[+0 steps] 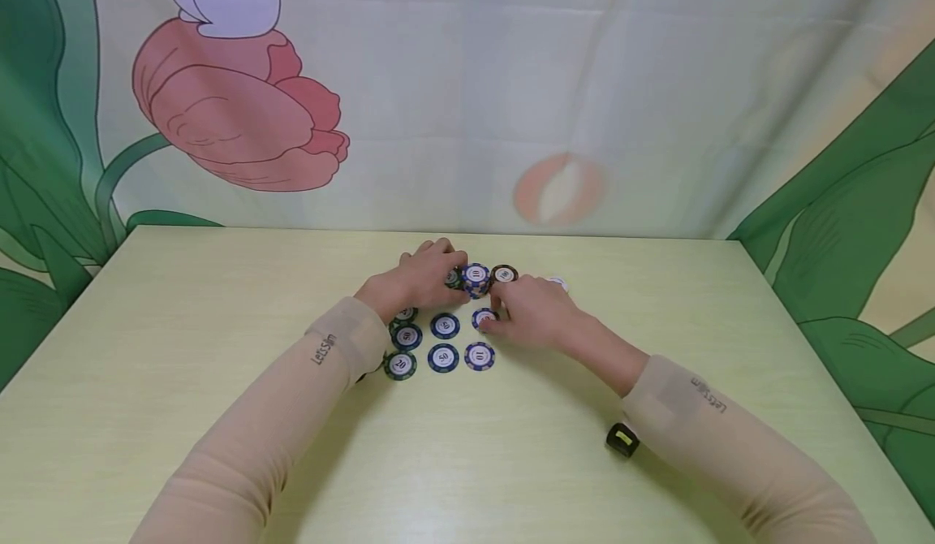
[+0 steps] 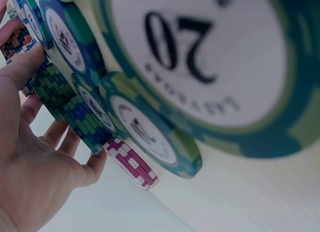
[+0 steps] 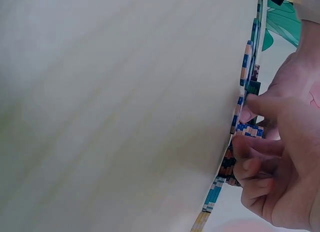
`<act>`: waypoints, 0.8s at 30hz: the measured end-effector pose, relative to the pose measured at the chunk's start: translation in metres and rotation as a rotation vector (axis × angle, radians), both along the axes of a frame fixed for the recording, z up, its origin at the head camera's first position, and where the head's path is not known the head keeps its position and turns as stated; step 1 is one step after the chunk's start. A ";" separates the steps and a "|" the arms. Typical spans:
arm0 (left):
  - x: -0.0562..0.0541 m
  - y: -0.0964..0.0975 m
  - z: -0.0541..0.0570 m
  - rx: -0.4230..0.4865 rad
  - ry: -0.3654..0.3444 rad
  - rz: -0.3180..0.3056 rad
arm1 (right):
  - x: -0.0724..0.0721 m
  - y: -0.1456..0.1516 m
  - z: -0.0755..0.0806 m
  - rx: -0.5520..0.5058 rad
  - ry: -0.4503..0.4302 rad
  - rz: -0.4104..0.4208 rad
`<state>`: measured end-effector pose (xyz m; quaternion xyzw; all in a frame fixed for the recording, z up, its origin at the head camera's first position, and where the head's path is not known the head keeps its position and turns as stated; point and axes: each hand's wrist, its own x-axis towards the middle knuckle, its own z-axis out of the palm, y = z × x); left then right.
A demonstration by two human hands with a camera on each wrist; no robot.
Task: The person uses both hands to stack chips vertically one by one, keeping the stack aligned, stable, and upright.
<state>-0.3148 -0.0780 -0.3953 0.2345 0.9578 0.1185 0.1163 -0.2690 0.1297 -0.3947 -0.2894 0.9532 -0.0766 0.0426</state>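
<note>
My left hand (image 1: 420, 276) reaches over the back row of poker chips, its thumb and fingers bent round a stack of blue chips (image 1: 476, 274). A stack of green chips (image 2: 52, 86) stands under its palm, beside green-blue chips (image 2: 87, 122). My right hand (image 1: 536, 313) is just right of that blue stack, its fingers curled. Thumb and forefinger are at opposite sides of a single blue chip (image 1: 483, 317), pinching it close to the table. Dark chips (image 1: 504, 273) stand behind the right fingers.
Chips marked 10 (image 1: 480, 356) and 50 (image 1: 443, 357) lie flat in front, with green 20 chips (image 1: 400, 364) to their left. Pink-and-white chips (image 2: 132, 164) are at the row's left end. A small black device (image 1: 622, 440) is by the right sleeve. A printed curtain (image 1: 467, 105) hangs behind the table.
</note>
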 end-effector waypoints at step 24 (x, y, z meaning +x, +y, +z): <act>0.000 0.000 0.001 -0.016 -0.003 -0.004 | 0.001 -0.006 0.000 -0.018 -0.085 0.038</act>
